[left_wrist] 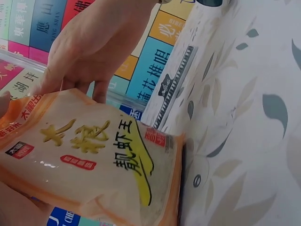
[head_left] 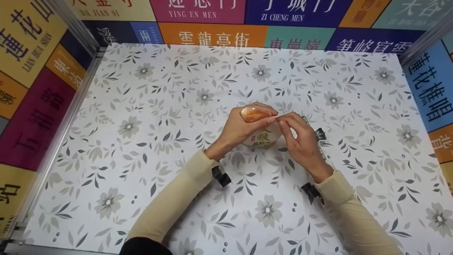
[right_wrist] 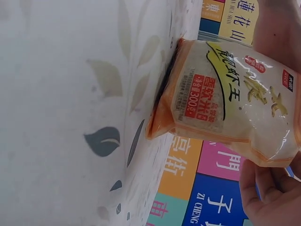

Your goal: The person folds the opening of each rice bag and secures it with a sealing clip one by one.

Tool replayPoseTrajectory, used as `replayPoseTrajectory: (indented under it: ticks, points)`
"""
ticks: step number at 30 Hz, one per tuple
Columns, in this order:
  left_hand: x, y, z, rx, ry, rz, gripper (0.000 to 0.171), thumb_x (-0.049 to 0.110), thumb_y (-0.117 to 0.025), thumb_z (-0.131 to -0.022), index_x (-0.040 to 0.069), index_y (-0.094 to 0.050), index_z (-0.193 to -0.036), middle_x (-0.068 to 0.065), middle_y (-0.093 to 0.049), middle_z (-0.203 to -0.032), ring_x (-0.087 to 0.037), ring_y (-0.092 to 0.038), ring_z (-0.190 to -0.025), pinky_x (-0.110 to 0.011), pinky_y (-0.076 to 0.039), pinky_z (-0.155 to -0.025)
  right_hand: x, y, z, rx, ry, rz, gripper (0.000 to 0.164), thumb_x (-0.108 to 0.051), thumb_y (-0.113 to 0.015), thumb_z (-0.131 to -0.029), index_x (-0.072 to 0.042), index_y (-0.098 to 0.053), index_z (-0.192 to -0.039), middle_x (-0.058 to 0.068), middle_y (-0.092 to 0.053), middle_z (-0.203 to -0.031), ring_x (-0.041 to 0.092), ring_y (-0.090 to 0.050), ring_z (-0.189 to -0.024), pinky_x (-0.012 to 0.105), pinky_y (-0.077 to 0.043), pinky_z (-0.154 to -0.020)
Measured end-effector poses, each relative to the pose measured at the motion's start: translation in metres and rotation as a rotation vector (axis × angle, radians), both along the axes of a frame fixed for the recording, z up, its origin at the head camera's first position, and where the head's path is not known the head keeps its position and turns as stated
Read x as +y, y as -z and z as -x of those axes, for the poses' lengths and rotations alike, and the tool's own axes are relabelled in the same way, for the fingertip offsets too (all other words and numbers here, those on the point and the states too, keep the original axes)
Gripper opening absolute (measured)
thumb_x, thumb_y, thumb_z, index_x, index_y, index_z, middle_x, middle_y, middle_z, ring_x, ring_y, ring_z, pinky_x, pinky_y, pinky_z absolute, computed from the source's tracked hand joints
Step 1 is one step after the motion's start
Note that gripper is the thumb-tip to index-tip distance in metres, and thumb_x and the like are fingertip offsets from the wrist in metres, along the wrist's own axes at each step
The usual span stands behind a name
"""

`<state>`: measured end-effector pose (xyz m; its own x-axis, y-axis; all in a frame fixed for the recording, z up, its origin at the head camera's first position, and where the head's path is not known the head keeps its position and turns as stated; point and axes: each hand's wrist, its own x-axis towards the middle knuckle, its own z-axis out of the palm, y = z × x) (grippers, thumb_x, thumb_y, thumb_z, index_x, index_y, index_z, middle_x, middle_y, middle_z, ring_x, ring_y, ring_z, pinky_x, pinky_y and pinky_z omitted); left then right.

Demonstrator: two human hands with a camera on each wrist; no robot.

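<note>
A clear plastic bag of rice with orange edges and gold lettering stands upright on the table, its lower edge on the cloth in the right wrist view. My left hand curls round the upper left of the bag, thumb near the orange top. Thumb and fingertips of my right hand pinch the top edge close to the left fingertips. A yellow mark and a red label show on the bag front. In the left wrist view, the right hand reaches over the bag's top.
Just beyond the right hand lies a spiral-bound notebook with a black star-shaped piece on it. A floral cloth covers the table. Panels with printed lettering stand along the back and both sides.
</note>
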<state>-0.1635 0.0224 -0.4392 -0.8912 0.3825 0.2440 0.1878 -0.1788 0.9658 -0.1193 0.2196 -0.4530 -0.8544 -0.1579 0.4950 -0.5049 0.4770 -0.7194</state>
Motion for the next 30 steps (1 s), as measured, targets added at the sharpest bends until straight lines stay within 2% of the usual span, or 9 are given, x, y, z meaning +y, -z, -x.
replayPoseTrajectory:
  ticks: [5, 10, 15, 17, 23, 27, 30]
  points:
    - [-0.006, -0.007, 0.003, 0.076, -0.013, 0.021, 0.026, 0.015, -0.081, -0.091, 0.006, -0.076, -0.115, -0.008, -0.077, -0.111, -0.017, -0.074, -0.1, -0.032, -0.062, -0.086, 0.004, 0.0, -0.001, 0.027, 0.02, -0.033, 0.019, -0.004, -0.059, -0.104, -0.004, -0.077, -0.109, 0.009, -0.072, -0.106, 0.014, -0.064, -0.102, 0.017, -0.047, -0.092]
    - [-0.01, -0.016, 0.005, 0.182, -0.038, 0.049, 0.035, 0.011, -0.083, -0.089, 0.004, -0.073, -0.121, -0.012, -0.076, -0.108, -0.017, -0.073, -0.101, -0.032, -0.061, -0.087, 0.004, 0.002, -0.001, 0.026, 0.038, -0.036, 0.018, -0.003, -0.06, -0.104, -0.004, -0.077, -0.11, 0.009, -0.073, -0.105, 0.013, -0.065, -0.099, 0.014, -0.048, -0.089]
    - [-0.009, -0.028, 0.004, 0.261, 0.036, 0.066, 0.024, 0.003, -0.081, -0.089, -0.005, -0.074, -0.111, -0.02, -0.071, -0.111, -0.024, -0.073, -0.105, -0.034, -0.063, -0.093, 0.005, 0.005, -0.001, 0.029, 0.044, -0.028, 0.017, -0.002, -0.06, -0.104, -0.003, -0.076, -0.11, 0.009, -0.074, -0.106, 0.011, -0.066, -0.097, 0.012, -0.051, -0.09]
    - [-0.008, -0.033, 0.005, 0.311, 0.053, 0.124, 0.02, 0.002, -0.079, -0.09, -0.006, -0.075, -0.108, -0.019, -0.07, -0.11, -0.025, -0.072, -0.106, -0.031, -0.063, -0.093, 0.006, 0.006, 0.0, 0.042, 0.051, -0.029, 0.017, -0.001, -0.06, -0.103, -0.002, -0.075, -0.109, 0.01, -0.074, -0.105, 0.011, -0.066, -0.096, 0.011, -0.051, -0.089]
    - [-0.006, -0.047, 0.003, 0.516, -0.031, 0.421, 0.018, 0.006, -0.078, -0.093, 0.005, -0.079, -0.111, -0.007, -0.077, -0.104, -0.015, -0.073, -0.102, -0.015, -0.058, -0.089, 0.008, 0.008, -0.001, 0.111, 0.06, -0.054, 0.014, 0.0, -0.065, -0.1, -0.002, -0.075, -0.108, 0.011, -0.074, -0.102, 0.014, -0.067, -0.093, 0.01, -0.05, -0.09]
    - [-0.008, -0.05, 0.002, 0.582, -0.046, 0.547, 0.017, 0.009, -0.077, -0.094, 0.009, -0.079, -0.111, -0.003, -0.078, -0.103, -0.013, -0.074, -0.099, -0.013, -0.056, -0.089, 0.007, 0.01, -0.002, 0.151, 0.044, -0.081, 0.012, 0.002, -0.07, -0.096, -0.002, -0.075, -0.107, 0.011, -0.073, -0.101, 0.019, -0.069, -0.093, 0.014, -0.053, -0.09]
    - [-0.01, -0.051, 0.002, 0.626, -0.052, 0.618, 0.013, 0.01, -0.075, -0.096, 0.012, -0.081, -0.107, 0.0, -0.079, -0.102, -0.012, -0.073, -0.097, -0.017, -0.056, -0.088, 0.006, 0.01, -0.001, 0.179, 0.04, -0.115, 0.012, 0.001, -0.07, -0.096, -0.002, -0.075, -0.107, 0.011, -0.073, -0.1, 0.021, -0.068, -0.092, 0.016, -0.053, -0.087]
